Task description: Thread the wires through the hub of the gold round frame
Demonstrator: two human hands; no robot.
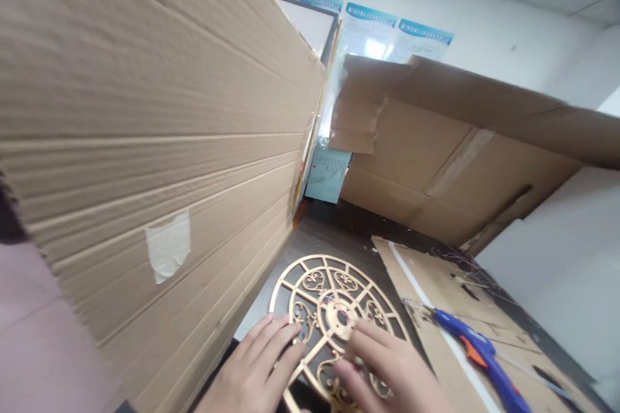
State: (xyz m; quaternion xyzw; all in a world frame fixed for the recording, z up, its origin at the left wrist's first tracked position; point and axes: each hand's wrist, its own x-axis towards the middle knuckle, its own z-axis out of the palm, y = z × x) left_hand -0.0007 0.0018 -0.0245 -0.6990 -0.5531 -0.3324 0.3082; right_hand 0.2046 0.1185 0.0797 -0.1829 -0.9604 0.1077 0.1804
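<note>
A round gold openwork ornament (323, 262) with a ringed hub, spokes and scrollwork lies on the dark table. My left hand (261, 361) rests on its near left side, fingers stretched out and fairly close together. Just right of the hub, my right hand (392, 371) is over the ornament with its fingers bent in toward the thumb. Anything between those fingertips is hidden. Thin reddish wire seems to show at the hub, too small to be sure. The near edge of the ornament is partly covered by both hands.
A blue glue gun (477, 342) with an orange trigger lies on a cardboard sheet (411, 264) at the right. A tall cardboard panel (194, 110) walls the left. Another folded cardboard piece (426, 148) stands behind, near a light-blue card (327, 174). Thin wires (479, 277) lie right.
</note>
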